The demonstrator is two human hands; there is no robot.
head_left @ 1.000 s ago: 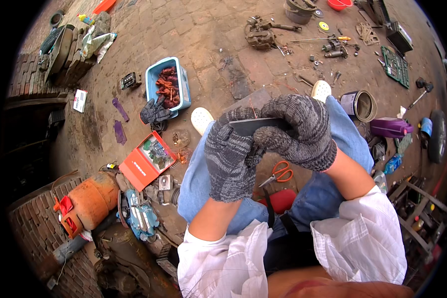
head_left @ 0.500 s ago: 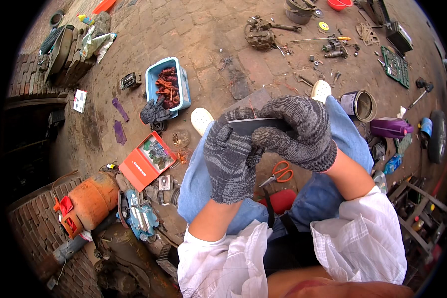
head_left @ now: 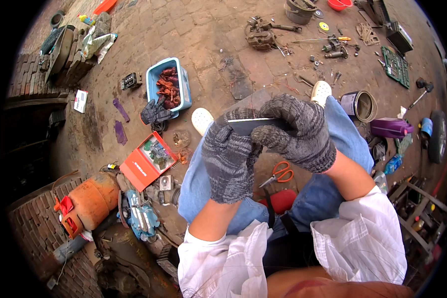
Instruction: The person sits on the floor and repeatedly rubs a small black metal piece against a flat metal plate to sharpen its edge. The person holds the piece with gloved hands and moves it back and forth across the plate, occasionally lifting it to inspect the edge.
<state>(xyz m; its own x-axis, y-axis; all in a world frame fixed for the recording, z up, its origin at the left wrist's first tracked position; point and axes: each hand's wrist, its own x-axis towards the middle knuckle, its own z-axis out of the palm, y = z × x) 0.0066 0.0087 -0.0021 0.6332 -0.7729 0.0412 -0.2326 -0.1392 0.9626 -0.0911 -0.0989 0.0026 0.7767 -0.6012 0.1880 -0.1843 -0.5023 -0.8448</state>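
Observation:
Both my hands wear grey knitted gloves and meet above my lap. Between them is a flat, dark grey piece (head_left: pixel 256 126) with a straight, pale upper edge; its kind I cannot make out. My left hand (head_left: pixel 228 156) has its fingers closed on the left end of the piece. Around the right end curl the fingers of my right hand (head_left: pixel 300 131), with the thumb lying across its front. The gloves hide both ends. Below my hands, orange-handled scissors (head_left: pixel 282 172) lie on the ground by a red object (head_left: pixel 279 201) between my legs.
To the left stand a blue bin (head_left: pixel 185 89) of reddish-brown copper-like coils, a red box (head_left: pixel 139 170) of small parts and an orange gas cylinder (head_left: pixel 94 201). At right are a metal can (head_left: pixel 350 104), a purple jug (head_left: pixel 390 126) and a green tool case (head_left: pixel 395 69). Machine parts (head_left: pixel 260 37) lie ahead.
The flat piece has tilted slightly, and its upper edge now catches more light. My hands keep nearly the same place and hold.

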